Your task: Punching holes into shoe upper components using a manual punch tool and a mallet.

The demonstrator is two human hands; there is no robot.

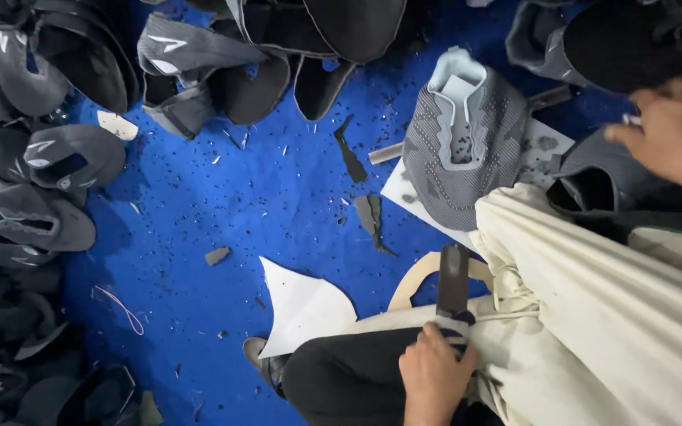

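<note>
The left hand [434,377] sits low near the bottom edge of the blue floor mat [222,205], fingers clenched around the wrapped handle of a flat-bladed knife [451,284] whose dark blade points up, away from the person. The blade lies over a tan curved pattern piece [414,276], beside a white cut sheet [301,304]. The right hand [676,134] is blurred near the right edge, over a dark shoe upper [601,185]; whether its fingers grip anything cannot be told. A grey knitted shoe upper [459,150] rests on a white board [404,193] just above the knife, partly under a cream cloth [593,315]. Heaps of dark shoe uppers [33,158] line the mat's left and top edges, with scraps scattered between.
</note>
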